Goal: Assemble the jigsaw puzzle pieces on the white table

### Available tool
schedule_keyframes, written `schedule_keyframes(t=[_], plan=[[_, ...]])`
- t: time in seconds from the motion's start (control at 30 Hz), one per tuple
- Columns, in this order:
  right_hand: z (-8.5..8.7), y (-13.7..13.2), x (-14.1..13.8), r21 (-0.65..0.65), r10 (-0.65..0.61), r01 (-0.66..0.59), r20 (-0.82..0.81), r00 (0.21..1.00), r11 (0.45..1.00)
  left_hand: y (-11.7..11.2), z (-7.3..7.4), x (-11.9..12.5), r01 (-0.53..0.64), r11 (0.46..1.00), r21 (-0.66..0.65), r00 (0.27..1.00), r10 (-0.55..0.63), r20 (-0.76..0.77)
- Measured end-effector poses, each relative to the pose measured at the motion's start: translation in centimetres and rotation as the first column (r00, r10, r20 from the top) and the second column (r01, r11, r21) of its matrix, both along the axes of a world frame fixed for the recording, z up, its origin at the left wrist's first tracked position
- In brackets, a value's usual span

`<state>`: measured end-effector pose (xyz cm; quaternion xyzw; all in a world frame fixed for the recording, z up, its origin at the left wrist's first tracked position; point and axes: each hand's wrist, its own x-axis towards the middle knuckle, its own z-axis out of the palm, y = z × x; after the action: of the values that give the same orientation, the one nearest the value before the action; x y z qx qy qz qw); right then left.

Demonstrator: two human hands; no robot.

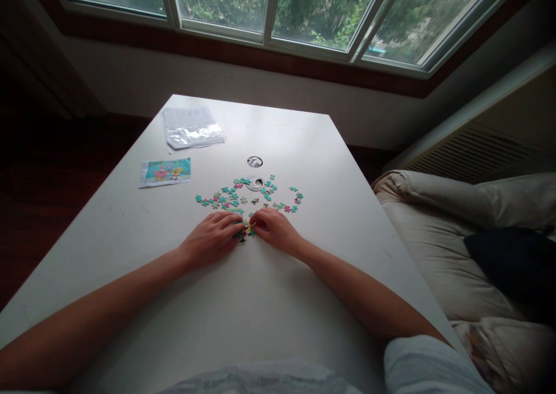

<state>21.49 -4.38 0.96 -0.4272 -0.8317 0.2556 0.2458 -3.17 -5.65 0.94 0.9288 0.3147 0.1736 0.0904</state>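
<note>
One head-worn camera looks forward and down across the table (243,307) toward the window (321,11).

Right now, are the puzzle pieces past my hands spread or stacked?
Spread: puzzle pieces lie scattered across the white table, beyond the left hand and right hand.

Both bare arms reach over the table (264,313), angled inward. The left forearm (121,292) crosses the table's left part, the right forearm (365,287) its right part, with a pale sleeve (430,362) around the upper right arm. Near the table's middle, the left hand (212,234) lies low, back upward, its fingers bent toward the right hand (275,229). That one is more curled, its fingers drawn in; the fingertips are too small to read clearly.
</note>
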Motion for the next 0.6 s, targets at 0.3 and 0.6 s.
schedule_keyframes(t=[0.3, 0.6], plan=[[1.1, 1.7, 2.4, 0.058, -0.223, 0.227, -0.064, 0.973, 0.972, -0.1, 0.1, -0.1, 0.001, 1.0, -0.003, 0.999, -0.001, -0.032], [1.9, 7.3, 12.0, 0.12, -0.587, 0.575, 0.144, 0.796, 0.809, -0.4, 0.6, -0.1, 0.103, 0.995, -0.009, 0.993, -0.104, -0.052]])
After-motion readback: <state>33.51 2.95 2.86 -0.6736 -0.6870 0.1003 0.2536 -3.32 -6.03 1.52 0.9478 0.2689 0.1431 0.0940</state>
